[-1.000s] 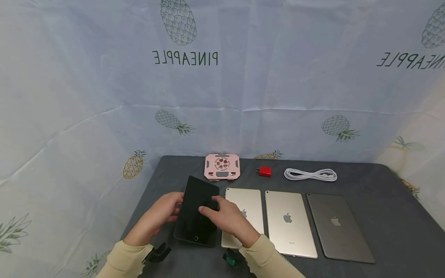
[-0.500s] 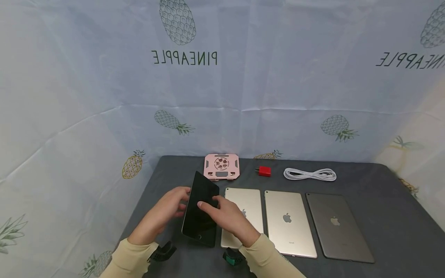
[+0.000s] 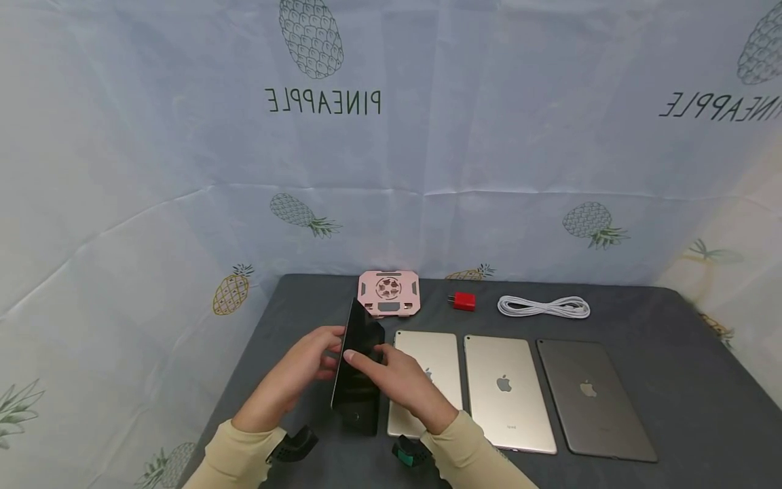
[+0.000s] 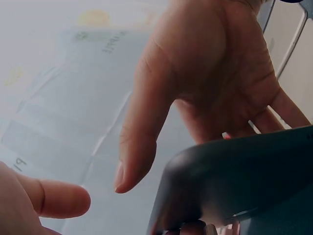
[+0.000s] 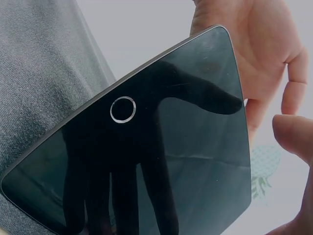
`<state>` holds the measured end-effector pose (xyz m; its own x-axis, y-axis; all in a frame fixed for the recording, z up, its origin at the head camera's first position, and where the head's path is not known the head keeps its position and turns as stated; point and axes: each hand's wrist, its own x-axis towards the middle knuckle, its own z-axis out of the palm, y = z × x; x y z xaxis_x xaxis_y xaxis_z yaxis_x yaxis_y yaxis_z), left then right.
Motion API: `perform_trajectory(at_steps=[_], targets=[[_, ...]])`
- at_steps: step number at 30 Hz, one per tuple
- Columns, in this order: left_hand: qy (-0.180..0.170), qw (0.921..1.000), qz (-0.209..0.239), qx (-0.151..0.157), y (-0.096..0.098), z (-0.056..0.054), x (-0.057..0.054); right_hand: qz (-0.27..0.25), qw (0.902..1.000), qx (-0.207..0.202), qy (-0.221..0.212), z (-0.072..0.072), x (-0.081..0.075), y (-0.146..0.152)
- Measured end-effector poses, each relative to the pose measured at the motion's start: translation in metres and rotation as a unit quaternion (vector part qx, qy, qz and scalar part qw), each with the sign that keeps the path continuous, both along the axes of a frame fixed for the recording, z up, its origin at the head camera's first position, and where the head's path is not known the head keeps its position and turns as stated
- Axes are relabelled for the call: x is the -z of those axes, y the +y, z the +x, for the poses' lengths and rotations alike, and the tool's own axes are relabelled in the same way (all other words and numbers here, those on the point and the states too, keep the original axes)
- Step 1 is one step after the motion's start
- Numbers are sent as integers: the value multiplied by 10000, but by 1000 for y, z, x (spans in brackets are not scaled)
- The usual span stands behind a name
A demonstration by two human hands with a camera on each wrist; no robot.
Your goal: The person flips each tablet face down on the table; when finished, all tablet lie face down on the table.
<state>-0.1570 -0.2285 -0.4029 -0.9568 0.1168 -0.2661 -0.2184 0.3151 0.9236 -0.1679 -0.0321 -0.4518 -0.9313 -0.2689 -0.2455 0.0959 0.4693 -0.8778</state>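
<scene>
A black tablet (image 3: 360, 397) with a round home button stands tilted, its left edge raised steeply and its right edge low. My left hand (image 3: 305, 370) is at the raised edge, fingers reaching behind the tablet and thumb off it. Over the screen side is my right hand (image 3: 403, 387). In the left wrist view the right hand's palm (image 4: 205, 63) shows, fingers extended and partly hidden behind the tablet's edge. Right wrist view: the dark screen (image 5: 200, 142) mirrors straight fingers, and my right thumb (image 5: 298, 132) sits apart from it.
To the right lie a gold tablet (image 3: 455, 404) partly under my right forearm, another gold tablet (image 3: 504, 421) and a grey tablet (image 3: 589, 407), backs up. Behind are a pink case-like piece (image 3: 389, 292), a red plug (image 3: 464, 301) and a white cable bundle (image 3: 544, 307).
The black tablet has turned from nearly flat to steeply tilted, its left edge rising and moving right. My left hand has moved right with it; the right hand stays nearly in place.
</scene>
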Motion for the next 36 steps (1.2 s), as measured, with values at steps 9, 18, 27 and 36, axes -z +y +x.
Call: perform_trajectory(at_steps=[9,18,27,36], targets=[[-11,9999,75,-118,4,0,3,15,10000,27,-35,-1,2,-1],[65,9999,108,-83,7,-1,11,-42,10000,-57,-15,-2,0,0],[222,9997,57,-113,11,-4,15,19,10000,-46,23,-5,-2,1],[167,9994,251,-160,13,-4,16,-158,9998,-126,-11,-4,-4,2]])
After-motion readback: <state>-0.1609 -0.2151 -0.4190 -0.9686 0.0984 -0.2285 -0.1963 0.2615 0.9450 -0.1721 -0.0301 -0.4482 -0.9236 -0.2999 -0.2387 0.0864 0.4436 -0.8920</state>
